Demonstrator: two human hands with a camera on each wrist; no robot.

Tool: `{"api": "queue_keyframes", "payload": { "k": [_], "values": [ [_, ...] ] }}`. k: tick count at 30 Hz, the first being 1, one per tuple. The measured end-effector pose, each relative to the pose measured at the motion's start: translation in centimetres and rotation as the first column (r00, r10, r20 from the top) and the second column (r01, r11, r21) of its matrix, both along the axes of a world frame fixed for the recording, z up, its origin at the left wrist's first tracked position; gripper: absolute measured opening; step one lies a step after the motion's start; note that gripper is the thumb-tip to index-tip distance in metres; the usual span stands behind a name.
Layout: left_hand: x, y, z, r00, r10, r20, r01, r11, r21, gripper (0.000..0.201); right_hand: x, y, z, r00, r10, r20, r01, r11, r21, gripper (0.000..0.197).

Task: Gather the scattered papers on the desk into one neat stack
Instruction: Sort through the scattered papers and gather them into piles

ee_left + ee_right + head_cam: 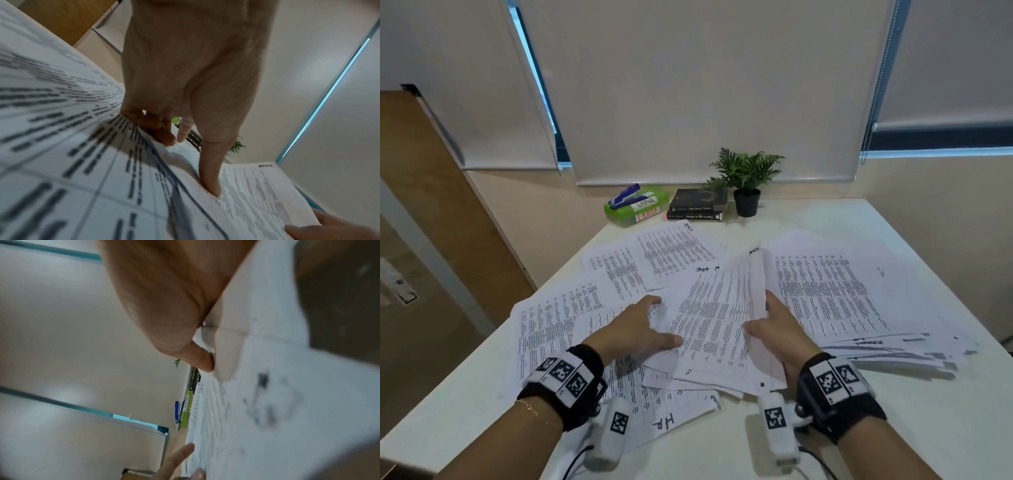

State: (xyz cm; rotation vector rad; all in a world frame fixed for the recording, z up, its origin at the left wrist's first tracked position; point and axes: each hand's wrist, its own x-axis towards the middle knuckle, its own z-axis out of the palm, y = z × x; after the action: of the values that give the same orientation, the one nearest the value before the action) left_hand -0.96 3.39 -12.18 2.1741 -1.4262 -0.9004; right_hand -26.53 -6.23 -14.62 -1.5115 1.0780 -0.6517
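Printed papers lie scattered over the white desk (893,428). Both hands hold one sheaf of papers (715,308) at the desk's middle, its right edge lifted. My left hand (666,322) pinches its left side, thumb (209,186) on top and fingers (160,129) curled at the edge. Gripping the raised right edge is my right hand (756,311), its thumb (202,361) pressed on the top sheet and the fingers hidden beneath. A fanned pile (842,298) lies to the right. More loose sheets (558,318) lie left, others (664,253) farther back, and one marked "HR" (671,407) in front.
At the desk's far edge stand a green box (637,209) with a blue stapler (625,196) on it, two dark books (697,205) and a potted plant (746,185). Roller blinds hang behind. A wooden panel (431,205) stands to the left.
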Motion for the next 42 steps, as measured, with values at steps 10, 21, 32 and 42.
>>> {"api": "queue_keyframes", "payload": {
  "k": [10, 21, 32, 42],
  "values": [
    [1.0, -0.9, 0.7, 0.976, 0.061, -0.211, -0.05, 0.997, 0.059, 0.098, -3.4, 0.2, 7.2, 0.978, -0.165, 0.129, 0.169, 0.985, -0.026, 0.052],
    [3.4, -6.5, 2.2, 0.977, 0.208, 0.042, -0.203, 0.973, -0.107, 0.04, -12.3, -7.7, 6.5, 0.923, -0.299, -0.242, 0.283, 0.954, -0.102, 0.071],
    [2.7, -11.2, 0.8, 0.907, 0.342, 0.245, -0.335, 0.94, -0.069, 0.054, -12.4, -10.9, 1.1, 0.758, -0.218, -0.615, 0.108, 0.972, -0.211, 0.055],
    [5.2, -13.1, -0.1, 0.766, 0.548, -0.336, -0.593, 0.804, -0.042, 0.035, -12.6, -10.7, 1.7, 0.726, -0.298, -0.62, 0.184, 0.953, -0.242, 0.056]
  ]
}}
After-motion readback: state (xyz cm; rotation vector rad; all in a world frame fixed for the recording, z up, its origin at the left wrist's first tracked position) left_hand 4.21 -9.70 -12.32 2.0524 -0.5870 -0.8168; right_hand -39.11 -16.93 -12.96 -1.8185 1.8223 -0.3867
